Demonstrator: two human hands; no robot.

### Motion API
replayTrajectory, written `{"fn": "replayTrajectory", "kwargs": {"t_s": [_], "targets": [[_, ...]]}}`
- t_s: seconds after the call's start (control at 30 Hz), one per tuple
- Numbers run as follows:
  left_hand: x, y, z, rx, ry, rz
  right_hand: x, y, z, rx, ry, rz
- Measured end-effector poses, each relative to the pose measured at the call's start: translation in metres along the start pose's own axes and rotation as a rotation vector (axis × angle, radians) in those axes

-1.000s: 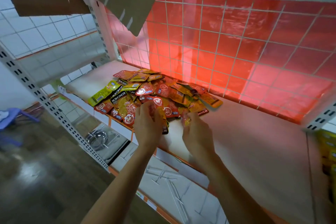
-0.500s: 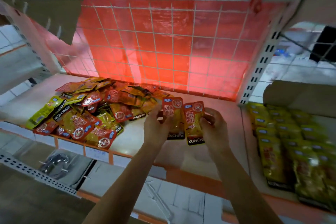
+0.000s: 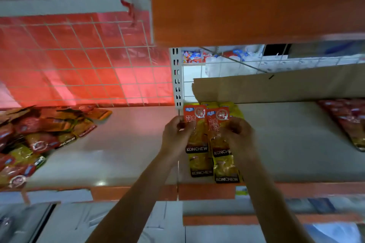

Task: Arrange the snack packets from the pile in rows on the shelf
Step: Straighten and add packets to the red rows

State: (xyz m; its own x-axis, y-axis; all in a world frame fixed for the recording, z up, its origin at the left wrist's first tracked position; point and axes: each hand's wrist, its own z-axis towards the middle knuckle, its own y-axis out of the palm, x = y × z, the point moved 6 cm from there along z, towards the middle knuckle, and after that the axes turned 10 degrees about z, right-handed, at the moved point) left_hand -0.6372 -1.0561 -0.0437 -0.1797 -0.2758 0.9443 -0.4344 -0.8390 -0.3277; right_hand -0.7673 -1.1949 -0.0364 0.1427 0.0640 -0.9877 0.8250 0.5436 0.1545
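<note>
head view, read from the viewer outward; places are given from the white upright post [image 3: 176, 77]. nearest, two bare forearms rose past the orange front lip [image 3: 207, 191] of the shelf [image 3: 128, 144]. just behind the lip, right of the post's foot, two laid packets [image 3: 200, 165] lay flat side by side, their black "konchew" bands toward the viewer. above these, the left hand [image 3: 177, 136] pinched the left edge of the left packet [image 3: 194, 122] between thumb and curled fingers. the right hand [image 3: 240, 136] had its fingers curled round the right edge of the right packet [image 3: 217, 122]. neither hand was spread open. the two held packets pointed red end away and touched along their inner edges, close to the post's right side. behind them, yellow packets [image 3: 235, 108] reached toward the post's base, under a cardboard sheet [image 3: 276, 89]. the pile [image 3: 39, 134] lay well to the left of the post, and a row of red packets [image 3: 347, 120] lay far to its right. judged from the glossy, crinkled film, each packet was light, thin and limp, slick on its faces and likely to slide over its neighbours. the flat sealed side edges offered the surest hold. a light pinch seemed enough, while a hard squeeze on the middle risked crushing the contents.
</note>
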Motion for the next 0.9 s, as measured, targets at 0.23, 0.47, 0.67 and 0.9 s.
{"fn": "replayTrajectory", "kwargs": {"t_s": [0.23, 0.47, 0.67, 0.9], "targets": [[0.043, 0.110, -0.022, -0.042, 0.002, 0.038, -0.007, -0.110, 0.039, 0.050, 0.038, 0.021], [0.054, 0.199, -0.040, -0.058, -0.059, -0.012, -0.004, -0.208, 0.063, 0.087, 0.050, -0.055], [0.072, 0.267, -0.047, -0.150, -0.064, -0.002, -0.014, -0.277, 0.071, 0.221, -0.020, -0.148], [0.080, 0.338, -0.053, -0.304, -0.099, 0.062, -0.034, -0.357, 0.073, 0.477, -0.135, -0.267]]}}
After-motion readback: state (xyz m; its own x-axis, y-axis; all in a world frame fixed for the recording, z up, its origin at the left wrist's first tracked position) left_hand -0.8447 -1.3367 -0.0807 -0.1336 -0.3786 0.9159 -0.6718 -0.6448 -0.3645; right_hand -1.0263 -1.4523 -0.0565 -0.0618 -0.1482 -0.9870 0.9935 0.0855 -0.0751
